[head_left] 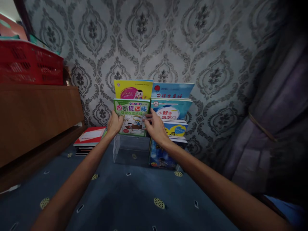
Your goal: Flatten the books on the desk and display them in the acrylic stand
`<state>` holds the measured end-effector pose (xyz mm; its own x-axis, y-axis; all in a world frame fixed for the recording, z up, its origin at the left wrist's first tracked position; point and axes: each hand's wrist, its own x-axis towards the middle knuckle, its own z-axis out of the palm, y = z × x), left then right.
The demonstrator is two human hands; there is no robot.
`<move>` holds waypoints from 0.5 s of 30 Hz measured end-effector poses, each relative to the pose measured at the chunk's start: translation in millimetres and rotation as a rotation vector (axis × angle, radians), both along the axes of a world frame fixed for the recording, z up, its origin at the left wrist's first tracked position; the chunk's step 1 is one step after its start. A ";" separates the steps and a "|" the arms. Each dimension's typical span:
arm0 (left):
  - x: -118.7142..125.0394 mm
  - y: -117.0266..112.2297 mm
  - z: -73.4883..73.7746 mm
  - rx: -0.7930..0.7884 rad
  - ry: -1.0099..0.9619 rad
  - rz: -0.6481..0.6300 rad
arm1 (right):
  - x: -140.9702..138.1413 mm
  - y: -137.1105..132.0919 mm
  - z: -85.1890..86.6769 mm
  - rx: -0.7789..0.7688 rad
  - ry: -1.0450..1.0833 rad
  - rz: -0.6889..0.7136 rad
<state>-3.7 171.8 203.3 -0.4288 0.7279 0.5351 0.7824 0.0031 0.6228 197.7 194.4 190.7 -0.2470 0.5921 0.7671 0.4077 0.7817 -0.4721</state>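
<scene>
A green-bordered children's picture book stands upright in the left column of a clear acrylic book rack. My left hand grips its left edge, thumb toward the front. At its right edge is my right hand, fingers partly curled round that side. Behind it rises a yellow book. The right column holds a blue book, a teal book, a yellow-and-blue book and a dark blue book, the lower ones partly covered by my right hand and forearm.
Left of the rack, a small stack of books with a red cover lies on the blue patterned cloth. A wooden cabinet carries a red plastic basket. Patterned wallpaper is behind; a grey curtain hangs right.
</scene>
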 end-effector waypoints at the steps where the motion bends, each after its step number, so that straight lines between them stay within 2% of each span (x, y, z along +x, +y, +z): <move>1: 0.3 -0.4 0.4 0.001 -0.002 0.000 | 1.7 -2.8 1.2 0.032 -0.011 -0.021; 4: 0.4 0.0 1.3 -0.017 0.015 0.010 | 6.2 -12.8 15.4 0.220 -0.072 -0.145; 7: -0.6 3.0 0.7 -0.023 0.053 0.014 | 4.8 -20.7 44.8 0.441 -0.248 -0.288; 9: -1.5 5.4 -0.3 -0.009 0.072 0.012 | -0.8 -20.8 66.7 0.519 -0.412 -0.333; 12: -3.2 8.6 -0.9 -0.002 0.087 0.010 | -12.1 -12.7 91.8 0.539 -0.634 -0.383; 15: -6.2 11.6 0.1 -0.005 0.092 0.005 | -21.1 -2.3 103.7 0.484 -0.757 -0.439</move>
